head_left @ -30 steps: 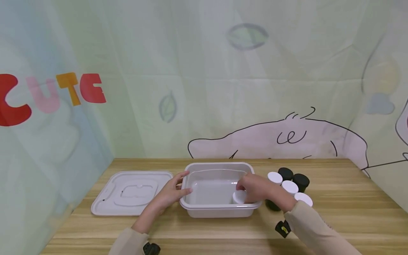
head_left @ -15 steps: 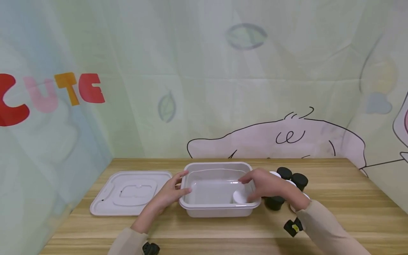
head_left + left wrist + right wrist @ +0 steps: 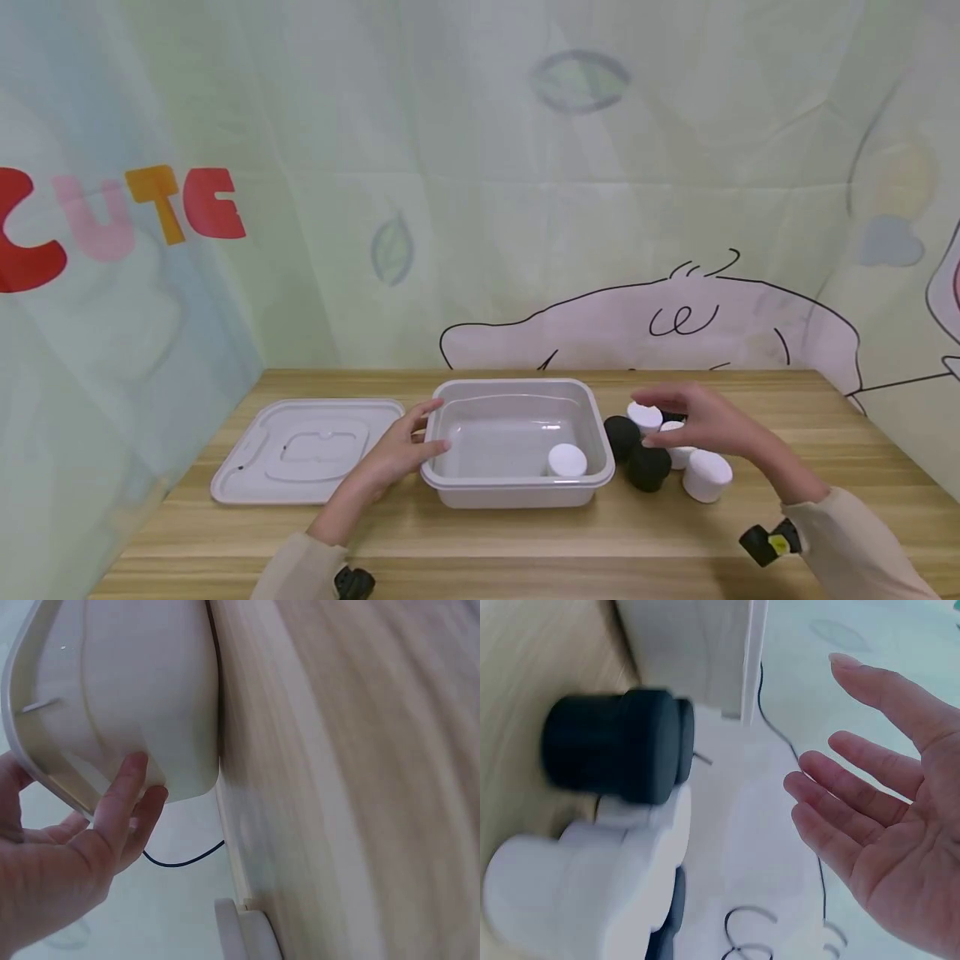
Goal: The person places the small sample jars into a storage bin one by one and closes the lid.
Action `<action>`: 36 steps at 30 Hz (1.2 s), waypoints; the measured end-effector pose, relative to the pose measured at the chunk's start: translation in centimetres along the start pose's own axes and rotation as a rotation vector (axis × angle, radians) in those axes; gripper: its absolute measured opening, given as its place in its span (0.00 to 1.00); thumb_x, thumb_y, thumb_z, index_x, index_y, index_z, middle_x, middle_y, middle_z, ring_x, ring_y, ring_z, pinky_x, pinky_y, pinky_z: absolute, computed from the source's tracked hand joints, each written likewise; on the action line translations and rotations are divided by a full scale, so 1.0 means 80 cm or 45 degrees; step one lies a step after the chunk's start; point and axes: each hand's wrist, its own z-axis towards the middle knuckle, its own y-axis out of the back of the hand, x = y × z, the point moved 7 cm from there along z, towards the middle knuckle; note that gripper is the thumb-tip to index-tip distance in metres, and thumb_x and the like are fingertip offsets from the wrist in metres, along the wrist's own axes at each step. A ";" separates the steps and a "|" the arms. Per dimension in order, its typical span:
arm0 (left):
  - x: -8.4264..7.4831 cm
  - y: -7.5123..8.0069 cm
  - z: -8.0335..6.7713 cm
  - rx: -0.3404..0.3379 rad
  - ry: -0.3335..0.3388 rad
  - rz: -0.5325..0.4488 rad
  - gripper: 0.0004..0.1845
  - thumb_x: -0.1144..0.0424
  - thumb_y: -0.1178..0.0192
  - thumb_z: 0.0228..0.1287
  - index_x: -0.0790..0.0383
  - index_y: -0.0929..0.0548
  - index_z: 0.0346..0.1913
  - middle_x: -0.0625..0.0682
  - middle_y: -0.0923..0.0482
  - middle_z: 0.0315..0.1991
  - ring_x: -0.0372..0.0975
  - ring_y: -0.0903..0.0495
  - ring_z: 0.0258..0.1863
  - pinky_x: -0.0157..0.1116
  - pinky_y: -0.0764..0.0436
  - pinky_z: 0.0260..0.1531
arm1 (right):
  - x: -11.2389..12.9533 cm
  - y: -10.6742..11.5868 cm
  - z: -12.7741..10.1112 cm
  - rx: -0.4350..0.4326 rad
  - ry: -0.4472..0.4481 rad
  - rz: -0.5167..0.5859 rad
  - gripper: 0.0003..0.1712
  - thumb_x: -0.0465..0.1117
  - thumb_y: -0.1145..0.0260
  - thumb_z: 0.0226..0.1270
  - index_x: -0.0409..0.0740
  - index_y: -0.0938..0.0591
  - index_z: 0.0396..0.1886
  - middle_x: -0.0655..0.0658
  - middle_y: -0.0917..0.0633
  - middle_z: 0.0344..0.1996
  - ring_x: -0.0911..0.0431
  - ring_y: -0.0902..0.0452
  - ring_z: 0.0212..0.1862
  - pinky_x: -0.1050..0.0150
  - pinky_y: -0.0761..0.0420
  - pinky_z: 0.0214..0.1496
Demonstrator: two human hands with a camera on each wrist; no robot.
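left hand (image 3: 401, 452) gripping the bin (image 3: 517, 492) by its left rim, right hand (image 3: 705, 423) hovering palm-down, fingers spread loose, over the jars (image 3: 667, 450) right of the bin

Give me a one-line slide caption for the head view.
Left hand steadies the bin holding one white jar; right hand hovers open over remaining jars.

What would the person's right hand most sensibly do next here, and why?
Probably lower and close on a white jar just beneath it. The right hand hovers open and empty over the cluster of black and white jars, one white jar already sits in the tub, and the left hand holds the tub's rim.
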 end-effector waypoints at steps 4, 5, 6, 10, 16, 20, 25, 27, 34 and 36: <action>0.001 0.000 0.000 -0.010 0.004 -0.008 0.32 0.71 0.41 0.57 0.63 0.39 0.66 0.71 0.37 0.59 0.59 0.32 0.56 0.45 0.21 0.40 | -0.014 0.010 -0.018 -0.045 -0.012 0.018 0.32 0.43 0.27 0.48 0.26 0.24 0.49 0.32 0.21 0.47 0.52 0.23 0.50 0.55 0.25 0.50; 0.001 -0.001 0.000 -0.010 0.004 -0.005 0.32 0.72 0.41 0.57 0.63 0.39 0.66 0.71 0.37 0.59 0.59 0.32 0.56 0.45 0.21 0.40 | -0.018 0.012 -0.022 -0.054 -0.012 0.009 0.32 0.42 0.27 0.47 0.26 0.24 0.49 0.32 0.21 0.47 0.56 0.23 0.49 0.55 0.24 0.49; 0.001 -0.001 0.000 -0.015 0.007 -0.011 0.32 0.72 0.41 0.57 0.62 0.39 0.66 0.70 0.37 0.59 0.59 0.32 0.56 0.45 0.21 0.40 | -0.022 0.013 -0.026 -0.068 -0.014 -0.006 0.31 0.42 0.26 0.47 0.27 0.24 0.48 0.32 0.21 0.46 0.60 0.24 0.49 0.57 0.24 0.49; 0.001 -0.001 0.000 -0.013 0.011 -0.008 0.32 0.71 0.41 0.57 0.62 0.39 0.65 0.70 0.37 0.59 0.58 0.31 0.55 0.45 0.21 0.40 | -0.036 0.016 -0.040 -0.093 -0.011 -0.028 0.30 0.40 0.26 0.46 0.27 0.23 0.47 0.32 0.20 0.45 0.69 0.26 0.46 0.61 0.22 0.46; 0.000 0.000 0.001 0.019 -0.030 -0.019 0.33 0.72 0.41 0.57 0.65 0.40 0.66 0.72 0.37 0.59 0.60 0.32 0.56 0.46 0.22 0.42 | -0.057 0.020 -0.059 -0.126 -0.064 -0.034 0.28 0.39 0.26 0.47 0.27 0.23 0.47 0.33 0.19 0.43 0.71 0.26 0.43 0.69 0.22 0.44; -0.001 0.000 0.000 0.046 -0.060 -0.028 0.33 0.72 0.41 0.57 0.67 0.41 0.66 0.73 0.38 0.59 0.61 0.33 0.57 0.46 0.22 0.43 | -0.069 0.017 -0.070 -0.106 -0.089 -0.019 0.27 0.39 0.27 0.48 0.27 0.23 0.46 0.33 0.19 0.43 0.74 0.28 0.44 0.69 0.22 0.45; -0.001 0.001 0.000 0.044 -0.044 -0.043 0.33 0.72 0.41 0.57 0.66 0.41 0.66 0.72 0.38 0.59 0.60 0.32 0.56 0.45 0.22 0.43 | -0.085 0.011 -0.078 -0.074 -0.180 -0.038 0.30 0.42 0.27 0.47 0.27 0.23 0.46 0.33 0.19 0.43 0.67 0.24 0.43 0.58 0.22 0.45; 0.000 0.001 0.000 0.049 -0.039 -0.049 0.33 0.72 0.42 0.57 0.66 0.41 0.66 0.72 0.38 0.60 0.60 0.32 0.56 0.45 0.21 0.42 | -0.091 0.008 -0.081 -0.057 -0.213 -0.049 0.31 0.44 0.26 0.46 0.27 0.22 0.46 0.35 0.18 0.42 0.65 0.24 0.41 0.55 0.22 0.45; 0.001 0.000 0.000 0.053 -0.041 -0.054 0.33 0.72 0.42 0.58 0.65 0.41 0.66 0.72 0.39 0.60 0.60 0.32 0.56 0.45 0.22 0.42 | -0.102 0.000 -0.085 -0.014 -0.259 -0.033 0.31 0.44 0.25 0.42 0.26 0.21 0.43 0.37 0.17 0.39 0.70 0.25 0.37 0.58 0.20 0.41; 0.000 0.000 0.000 0.053 -0.042 -0.052 0.33 0.72 0.42 0.58 0.65 0.41 0.66 0.72 0.39 0.60 0.60 0.33 0.56 0.45 0.22 0.42 | -0.103 -0.001 -0.085 -0.006 -0.260 -0.013 0.29 0.42 0.25 0.42 0.26 0.21 0.42 0.37 0.17 0.38 0.70 0.25 0.36 0.61 0.20 0.40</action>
